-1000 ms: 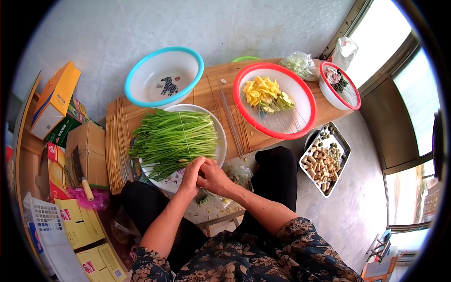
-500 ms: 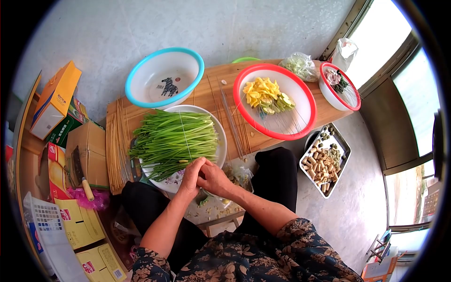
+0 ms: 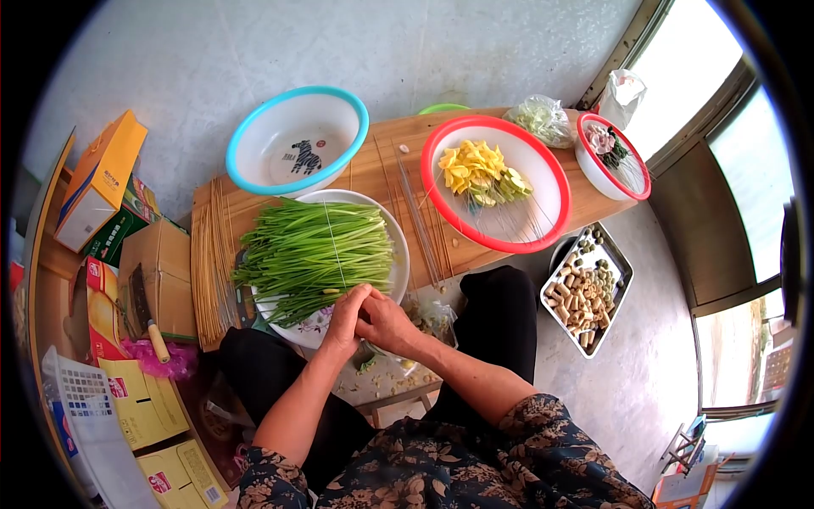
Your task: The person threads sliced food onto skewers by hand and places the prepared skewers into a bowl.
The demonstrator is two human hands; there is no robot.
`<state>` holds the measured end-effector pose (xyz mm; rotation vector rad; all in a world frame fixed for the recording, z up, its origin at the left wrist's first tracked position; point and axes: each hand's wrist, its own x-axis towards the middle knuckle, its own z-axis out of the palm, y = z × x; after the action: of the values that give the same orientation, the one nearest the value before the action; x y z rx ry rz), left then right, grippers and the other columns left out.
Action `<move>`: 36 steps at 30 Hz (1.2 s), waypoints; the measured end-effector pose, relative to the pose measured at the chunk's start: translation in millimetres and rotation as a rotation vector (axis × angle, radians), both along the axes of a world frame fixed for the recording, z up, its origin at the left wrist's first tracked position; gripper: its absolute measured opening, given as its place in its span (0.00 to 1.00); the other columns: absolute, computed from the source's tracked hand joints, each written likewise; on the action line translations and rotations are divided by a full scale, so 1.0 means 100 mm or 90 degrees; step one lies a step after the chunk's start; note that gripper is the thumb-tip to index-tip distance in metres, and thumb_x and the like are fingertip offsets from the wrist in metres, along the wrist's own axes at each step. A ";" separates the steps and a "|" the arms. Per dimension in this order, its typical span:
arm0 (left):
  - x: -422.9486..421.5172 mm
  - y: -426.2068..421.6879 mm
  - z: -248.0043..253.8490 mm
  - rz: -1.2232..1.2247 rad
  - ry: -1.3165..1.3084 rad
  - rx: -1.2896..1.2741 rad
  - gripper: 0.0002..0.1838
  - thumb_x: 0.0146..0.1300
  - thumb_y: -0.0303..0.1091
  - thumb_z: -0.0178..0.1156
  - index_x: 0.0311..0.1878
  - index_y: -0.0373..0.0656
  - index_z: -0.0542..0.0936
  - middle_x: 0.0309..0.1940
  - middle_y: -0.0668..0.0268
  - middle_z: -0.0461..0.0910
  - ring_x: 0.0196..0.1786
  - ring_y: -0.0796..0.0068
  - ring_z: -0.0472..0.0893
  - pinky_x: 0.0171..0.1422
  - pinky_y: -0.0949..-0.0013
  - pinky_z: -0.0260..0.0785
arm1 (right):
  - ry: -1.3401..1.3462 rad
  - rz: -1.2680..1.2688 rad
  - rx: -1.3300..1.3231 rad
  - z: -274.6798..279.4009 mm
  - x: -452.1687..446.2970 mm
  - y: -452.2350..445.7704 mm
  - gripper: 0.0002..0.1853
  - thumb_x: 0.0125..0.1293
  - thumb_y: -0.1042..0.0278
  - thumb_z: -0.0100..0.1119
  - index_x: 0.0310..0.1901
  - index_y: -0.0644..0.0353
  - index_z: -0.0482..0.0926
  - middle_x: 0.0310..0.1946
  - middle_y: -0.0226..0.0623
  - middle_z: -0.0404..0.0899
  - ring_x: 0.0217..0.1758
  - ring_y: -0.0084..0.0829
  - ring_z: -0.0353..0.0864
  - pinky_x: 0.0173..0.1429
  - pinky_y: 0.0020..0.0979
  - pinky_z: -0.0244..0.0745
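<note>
My left hand and my right hand are closed together at the front right edge of a white plate. A thin metal skewer runs from my fingers up across a pile of long green stalks on that plate. Which hand grips the skewer's end is hard to make out, since the fingers overlap. Small purple-white pieces lie on the plate below the stalks.
Wooden skewers lie left of the plate. Behind stands a blue-rimmed basin. To the right are a red-rimmed basin with yellow slices, a smaller red-rimmed basin and a metal tray. A knife is at the left.
</note>
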<state>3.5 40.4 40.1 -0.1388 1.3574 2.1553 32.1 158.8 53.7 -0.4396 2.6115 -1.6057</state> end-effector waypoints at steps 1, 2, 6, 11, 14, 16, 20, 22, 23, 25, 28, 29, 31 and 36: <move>0.00 0.00 0.02 -0.003 0.001 0.006 0.16 0.64 0.45 0.51 0.33 0.39 0.77 0.33 0.66 0.78 0.35 0.78 0.75 0.42 0.73 0.67 | -0.004 -0.002 -0.001 0.01 0.00 0.00 0.15 0.56 0.65 0.57 0.42 0.67 0.74 0.43 0.48 0.74 0.47 0.47 0.74 0.50 0.39 0.72; 0.00 0.00 0.03 -0.006 0.003 0.012 0.16 0.64 0.45 0.51 0.33 0.39 0.76 0.32 0.66 0.77 0.35 0.78 0.75 0.41 0.73 0.67 | -0.007 -0.005 -0.003 0.01 0.01 0.00 0.15 0.56 0.65 0.57 0.42 0.67 0.74 0.43 0.48 0.74 0.47 0.47 0.74 0.50 0.39 0.72; 0.00 0.00 0.01 -0.005 0.000 0.002 0.16 0.64 0.44 0.51 0.33 0.40 0.76 0.31 0.66 0.77 0.34 0.78 0.75 0.41 0.73 0.67 | 0.013 0.003 -0.003 0.02 0.00 0.01 0.15 0.57 0.65 0.57 0.43 0.67 0.74 0.43 0.48 0.74 0.48 0.47 0.74 0.50 0.39 0.72; 0.00 0.00 0.01 -0.008 0.010 0.012 0.16 0.64 0.44 0.51 0.33 0.40 0.77 0.31 0.67 0.77 0.34 0.79 0.74 0.40 0.74 0.67 | 0.004 0.004 -0.004 0.00 0.00 0.01 0.16 0.57 0.65 0.57 0.43 0.67 0.74 0.43 0.48 0.74 0.48 0.47 0.74 0.50 0.39 0.71; 0.01 -0.01 0.01 -0.008 0.007 0.006 0.16 0.64 0.44 0.51 0.33 0.40 0.77 0.31 0.67 0.77 0.34 0.79 0.74 0.41 0.74 0.67 | -0.019 -0.003 0.000 -0.01 0.01 0.00 0.16 0.57 0.64 0.57 0.43 0.67 0.74 0.43 0.49 0.74 0.48 0.47 0.74 0.50 0.39 0.71; 0.01 -0.01 0.01 -0.007 0.006 0.005 0.16 0.64 0.44 0.51 0.33 0.40 0.76 0.31 0.67 0.77 0.34 0.79 0.74 0.41 0.74 0.67 | -0.015 -0.002 0.001 -0.02 0.01 0.00 0.16 0.57 0.64 0.57 0.43 0.67 0.74 0.43 0.49 0.74 0.48 0.47 0.74 0.50 0.39 0.71; 0.02 0.00 0.02 -0.001 0.007 -0.006 0.16 0.64 0.44 0.51 0.33 0.40 0.77 0.31 0.66 0.77 0.34 0.79 0.75 0.42 0.73 0.67 | 0.044 -0.027 -0.026 -0.01 0.02 -0.03 0.13 0.55 0.64 0.54 0.35 0.68 0.73 0.38 0.51 0.75 0.43 0.50 0.76 0.46 0.43 0.72; 0.02 0.00 0.00 0.000 0.006 -0.010 0.16 0.64 0.44 0.51 0.33 0.40 0.77 0.31 0.66 0.77 0.34 0.79 0.75 0.42 0.73 0.67 | 0.046 -0.027 -0.026 -0.03 0.01 -0.03 0.13 0.55 0.64 0.54 0.35 0.68 0.72 0.38 0.51 0.75 0.43 0.51 0.76 0.45 0.43 0.72; 0.01 0.00 -0.01 0.002 0.005 -0.014 0.16 0.64 0.44 0.51 0.33 0.40 0.77 0.31 0.66 0.78 0.34 0.78 0.75 0.42 0.73 0.67 | 0.047 -0.026 -0.025 -0.03 0.01 -0.03 0.13 0.55 0.64 0.54 0.35 0.67 0.72 0.38 0.51 0.75 0.43 0.51 0.76 0.45 0.43 0.72; 0.01 -0.01 -0.01 -0.001 0.008 -0.012 0.16 0.64 0.44 0.51 0.33 0.40 0.77 0.31 0.66 0.78 0.34 0.78 0.75 0.42 0.73 0.67 | 0.046 -0.028 -0.027 -0.02 0.02 -0.03 0.13 0.55 0.64 0.54 0.35 0.68 0.72 0.38 0.51 0.75 0.43 0.51 0.76 0.45 0.43 0.72; 0.01 -0.01 -0.03 -0.002 0.008 -0.008 0.16 0.64 0.44 0.51 0.32 0.40 0.77 0.31 0.67 0.78 0.34 0.79 0.75 0.42 0.73 0.67 | 0.045 -0.031 -0.026 -0.03 0.02 -0.03 0.13 0.55 0.64 0.54 0.35 0.68 0.72 0.38 0.51 0.74 0.42 0.51 0.76 0.45 0.43 0.72; 0.01 -0.01 -0.04 -0.002 0.005 -0.007 0.15 0.64 0.44 0.51 0.32 0.40 0.77 0.31 0.67 0.77 0.34 0.79 0.75 0.41 0.73 0.67 | 0.045 -0.032 -0.024 -0.04 0.02 -0.03 0.14 0.55 0.64 0.54 0.35 0.68 0.72 0.38 0.51 0.74 0.42 0.51 0.76 0.44 0.43 0.72; 0.01 -0.01 -0.04 0.002 0.008 -0.007 0.15 0.64 0.43 0.51 0.32 0.40 0.77 0.31 0.67 0.77 0.34 0.79 0.75 0.41 0.74 0.67 | 0.046 -0.028 -0.021 -0.05 0.01 -0.03 0.14 0.55 0.64 0.54 0.35 0.68 0.72 0.38 0.51 0.74 0.42 0.52 0.76 0.44 0.43 0.72; 0.02 0.00 -0.02 0.004 0.014 -0.009 0.15 0.64 0.44 0.51 0.32 0.40 0.77 0.31 0.67 0.77 0.34 0.79 0.75 0.41 0.73 0.67 | -0.001 -0.003 0.005 -0.03 0.02 -0.01 0.15 0.57 0.64 0.56 0.42 0.67 0.74 0.41 0.50 0.74 0.46 0.49 0.74 0.48 0.40 0.72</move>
<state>5.2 40.4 38.3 -0.1250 1.3865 2.1592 33.6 157.9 50.4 -0.4309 2.6188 -1.5959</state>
